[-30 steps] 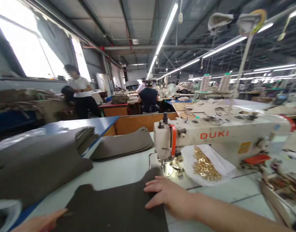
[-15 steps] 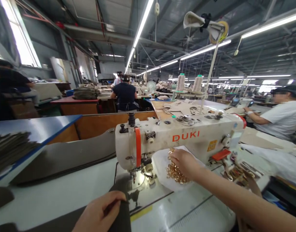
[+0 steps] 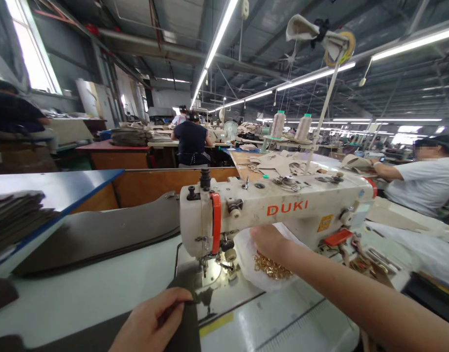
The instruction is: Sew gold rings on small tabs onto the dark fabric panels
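My left hand pinches the edge of a dark grey-brown fabric piece at the front of the sewing machine bed. The white machine marked DUKI stands across the middle, its needle area just beyond that fabric. My right hand reaches under the machine arm, over a white bag holding a pile of gold metal rings. The fingers of my right hand are hidden behind the hand and by the machine, so whether they hold a ring does not show.
Stacked dark panels lie left of the machine, with another stack on a blue-edged table. Tools and straps sit at the right. Thread cones stand behind. One person sits ahead, another at right.
My right hand has moved up and slightly left from the ring pile, further under the machine arm. My left hand keeps its pinch on the fabric. The whole view has shifted slightly.
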A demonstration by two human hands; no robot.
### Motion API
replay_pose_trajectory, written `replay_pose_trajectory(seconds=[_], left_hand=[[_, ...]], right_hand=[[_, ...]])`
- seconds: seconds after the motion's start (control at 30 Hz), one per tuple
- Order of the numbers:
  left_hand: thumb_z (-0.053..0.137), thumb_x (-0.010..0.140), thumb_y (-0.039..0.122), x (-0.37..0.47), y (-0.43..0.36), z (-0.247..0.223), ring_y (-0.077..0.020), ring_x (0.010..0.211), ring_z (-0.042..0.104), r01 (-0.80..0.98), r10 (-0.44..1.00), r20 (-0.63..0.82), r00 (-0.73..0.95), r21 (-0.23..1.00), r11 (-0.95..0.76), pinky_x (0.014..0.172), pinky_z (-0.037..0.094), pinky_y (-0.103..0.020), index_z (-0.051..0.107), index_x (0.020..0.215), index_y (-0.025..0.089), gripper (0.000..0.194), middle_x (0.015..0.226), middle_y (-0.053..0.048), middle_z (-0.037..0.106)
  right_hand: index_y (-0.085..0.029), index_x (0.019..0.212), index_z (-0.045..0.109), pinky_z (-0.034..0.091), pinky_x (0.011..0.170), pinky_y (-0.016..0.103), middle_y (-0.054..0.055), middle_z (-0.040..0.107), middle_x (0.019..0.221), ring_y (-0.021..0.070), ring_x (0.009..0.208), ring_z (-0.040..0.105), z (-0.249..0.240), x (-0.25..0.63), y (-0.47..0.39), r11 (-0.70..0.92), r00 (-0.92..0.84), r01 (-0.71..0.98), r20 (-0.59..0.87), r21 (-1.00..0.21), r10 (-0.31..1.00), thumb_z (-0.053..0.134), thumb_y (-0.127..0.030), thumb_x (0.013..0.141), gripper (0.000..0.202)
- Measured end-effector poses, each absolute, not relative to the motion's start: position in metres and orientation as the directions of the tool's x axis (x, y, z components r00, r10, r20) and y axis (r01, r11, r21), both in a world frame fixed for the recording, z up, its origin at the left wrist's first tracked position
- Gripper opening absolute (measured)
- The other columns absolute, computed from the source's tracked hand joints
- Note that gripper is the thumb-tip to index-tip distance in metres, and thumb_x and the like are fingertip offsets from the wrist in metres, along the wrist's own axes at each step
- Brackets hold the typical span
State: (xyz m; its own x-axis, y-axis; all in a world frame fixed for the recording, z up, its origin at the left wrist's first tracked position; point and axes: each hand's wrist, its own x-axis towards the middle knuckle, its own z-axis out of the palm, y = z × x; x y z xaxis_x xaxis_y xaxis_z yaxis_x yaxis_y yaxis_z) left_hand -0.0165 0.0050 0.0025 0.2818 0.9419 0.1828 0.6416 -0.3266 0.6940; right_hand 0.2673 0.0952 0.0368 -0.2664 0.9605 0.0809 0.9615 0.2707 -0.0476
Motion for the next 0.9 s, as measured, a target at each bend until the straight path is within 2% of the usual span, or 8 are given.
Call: replay_pose_trajectory(seconds=[0.27,0.4,0.47,0.57,0.63,0.73,0.83,0.9], left_hand=[[0.047,0.080,0.028,-0.014,0.001,0.004,-0.0151,0.061,0.064,0.622,0.926,0.185,0.328,0.696,-0.359,0.060,0.048,-0.020,0.070,0.083,0.024,0.023,0.072,0.003,0.071],[0.048,0.083,0.028,-0.011,-0.006,0.013,-0.0150,0.067,0.064,0.606,0.915,0.180,0.362,0.700,-0.378,0.063,0.047,-0.020,0.069,0.083,0.024,0.022,0.076,0.002,0.071],[0.049,0.084,0.029,-0.010,-0.010,0.016,-0.0151,0.070,0.065,0.599,0.904,0.201,0.377,0.691,-0.404,0.066,0.047,-0.020,0.069,0.084,0.023,0.021,0.078,0.001,0.071],[0.048,0.086,0.027,-0.010,-0.014,0.017,-0.0154,0.075,0.065,0.577,0.882,0.253,0.398,0.678,-0.455,0.070,0.047,-0.020,0.069,0.086,0.023,0.021,0.081,0.000,0.071],[0.048,0.086,0.025,-0.010,-0.016,0.016,-0.0153,0.074,0.064,0.563,0.869,0.283,0.406,0.672,-0.481,0.070,0.047,-0.021,0.069,0.085,0.023,0.020,0.081,-0.001,0.070],[0.050,0.087,0.023,-0.010,-0.019,0.015,-0.0148,0.073,0.064,0.543,0.858,0.318,0.403,0.671,-0.504,0.070,0.047,-0.021,0.068,0.085,0.023,0.019,0.079,-0.001,0.069],[0.051,0.086,0.020,-0.008,-0.022,0.014,-0.0143,0.073,0.064,0.526,0.852,0.335,0.402,0.677,-0.514,0.069,0.046,-0.020,0.069,0.085,0.023,0.018,0.079,-0.001,0.069],[0.052,0.085,0.019,-0.006,-0.023,0.014,-0.0137,0.071,0.063,0.529,0.855,0.336,0.396,0.678,-0.511,0.068,0.046,-0.019,0.069,0.084,0.022,0.017,0.077,-0.001,0.068]], right_hand=[[-0.012,0.082,0.063,0.048,0.061,0.025,0.003,0.067,0.073,0.0147,0.068,0.063,0.040,0.276,0.055,0.228,-0.178,0.817,0.143,-0.529,0.973,0.056,-0.018,0.085,0.010],[-0.014,0.086,0.064,0.048,0.061,0.025,0.005,0.069,0.076,0.0149,0.068,0.064,0.032,0.268,0.020,0.273,-0.220,0.662,0.168,-0.698,0.961,0.056,-0.031,0.084,0.019],[-0.015,0.084,0.064,0.049,0.061,0.026,0.005,0.070,0.076,0.0153,0.068,0.064,0.029,0.262,0.009,0.275,-0.246,0.509,0.169,-0.815,0.954,0.061,-0.039,0.080,0.024],[-0.017,0.078,0.065,0.049,0.063,0.027,0.005,0.069,0.074,0.0155,0.067,0.064,0.027,0.251,0.001,0.192,-0.282,0.162,0.141,-0.968,0.949,0.071,-0.041,0.071,0.026],[-0.018,0.076,0.065,0.049,0.063,0.027,0.003,0.068,0.071,0.0153,0.067,0.063,0.026,0.240,-0.002,0.146,-0.292,0.052,0.125,-0.988,0.948,0.072,-0.036,0.069,0.021],[-0.019,0.071,0.067,0.047,0.060,0.025,0.001,0.065,0.069,0.0145,0.065,0.061,0.024,0.220,-0.005,0.229,-0.275,0.109,0.192,-0.967,0.942,0.064,-0.022,0.069,0.004],[-0.019,0.067,0.068,0.044,0.061,0.024,0.001,0.063,0.069,0.0140,0.067,0.058,0.021,0.199,-0.007,0.370,-0.291,0.257,0.293,-0.893,0.911,0.052,-0.008,0.064,0.020],[-0.018,0.068,0.069,0.044,0.063,0.025,0.001,0.062,0.068,0.0141,0.068,0.058,0.018,0.188,-0.008,0.387,-0.295,0.334,0.295,-0.859,0.909,0.048,-0.005,0.061,0.025]])
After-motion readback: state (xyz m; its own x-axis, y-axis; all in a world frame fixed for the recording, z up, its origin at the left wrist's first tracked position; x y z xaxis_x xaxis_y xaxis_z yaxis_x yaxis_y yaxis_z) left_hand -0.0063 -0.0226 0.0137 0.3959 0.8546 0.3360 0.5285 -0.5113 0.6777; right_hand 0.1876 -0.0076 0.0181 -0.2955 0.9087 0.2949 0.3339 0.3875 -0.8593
